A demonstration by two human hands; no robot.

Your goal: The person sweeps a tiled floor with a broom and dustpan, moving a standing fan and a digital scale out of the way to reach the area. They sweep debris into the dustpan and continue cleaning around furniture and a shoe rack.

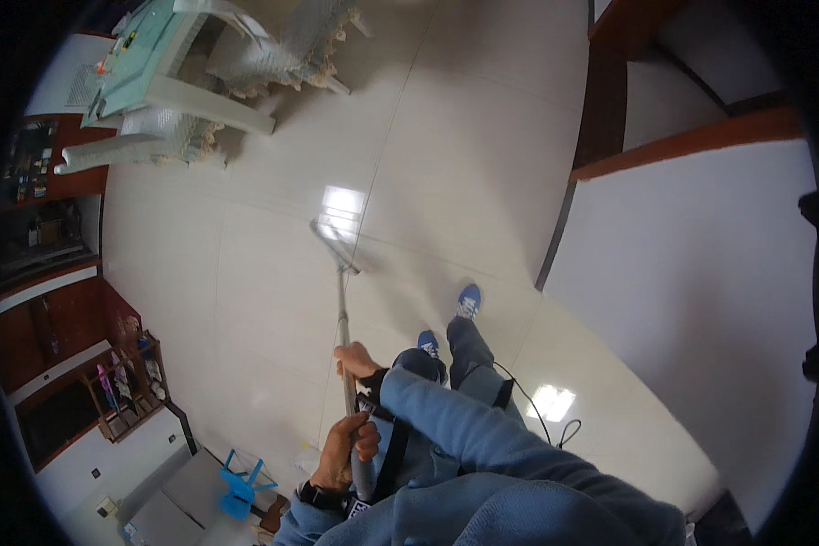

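Observation:
A long-handled floor mop (343,300) slants away from my body, its narrow bar-shaped head (334,247) lying on the pale tiled floor. The head looks slightly blurred. Close to the upper end of the grey handle, my left hand (345,447) is wrapped around it. Further down the same handle my right hand (358,360) grips it, with that arm reaching across my front. Dark bands circle both wrists. My blue shoes (469,302) stand on the floor to the right of the handle.
A green-topped table (126,75) and chairs with lace-edged covers (170,130) stand at upper left. Cabinets (75,324) and a wooden rack (126,389) line the left side. A blue stool (241,486) is at lower left. A white wall (682,273) borders the right. A black cable (542,420) hangs by my leg.

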